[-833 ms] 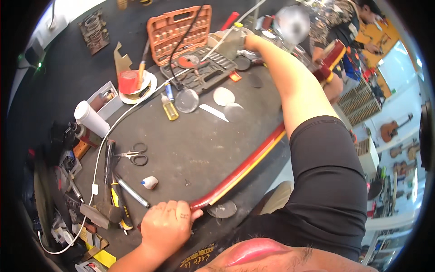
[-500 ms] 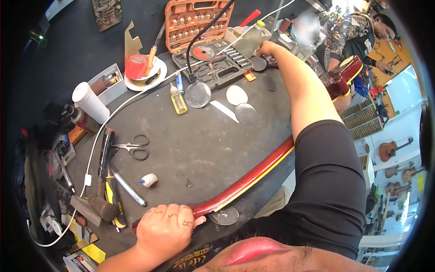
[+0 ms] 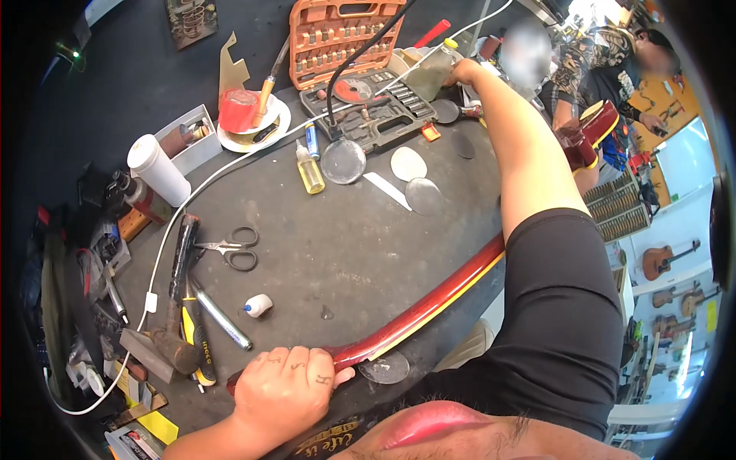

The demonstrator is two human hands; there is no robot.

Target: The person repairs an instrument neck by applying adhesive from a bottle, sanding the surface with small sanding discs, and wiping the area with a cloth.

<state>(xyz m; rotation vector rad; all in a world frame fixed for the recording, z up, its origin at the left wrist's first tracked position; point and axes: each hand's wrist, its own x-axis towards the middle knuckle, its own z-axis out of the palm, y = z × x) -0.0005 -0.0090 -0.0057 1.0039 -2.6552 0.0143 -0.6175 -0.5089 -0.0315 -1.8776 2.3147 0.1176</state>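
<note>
One long, glossy dark-red guitar neck with a yellow edge (image 3: 429, 310): runs from the left grip (image 3: 287, 391) up and rightward along the near side of the dark grey bench (image 3: 307, 245).

Left grip: fingers wrapped round the neck near its lower end, thumb showing.

Right grip (image 3: 462, 73): well apart from the left, beside a cloudy, yellow-capped bottle (image 3: 431, 75). Spread or pinching: cannot be told; fingertips hidden.

Handling, as judged: stiff, moderate weight, slick lacquer, liable to scratch; best held round the narrow part, as at the left grip, with support farther right.

Near the left grip: one flat, round grey disc (image 3: 386, 368), just right of it, partly behind the neck; one small white bottle with blue tip (image 3: 260, 305), beyond it; one pair of black-handled metal scissors (image 3: 232, 248), farther off.

Obscured: most of the neck's lower end, under the left grip; its upper stretch, behind the black-sleeved right arm (image 3: 560, 268). One dark-red, yellow-edged block (image 3: 599, 123) past that arm may belong to it; the join is unseen.
</note>
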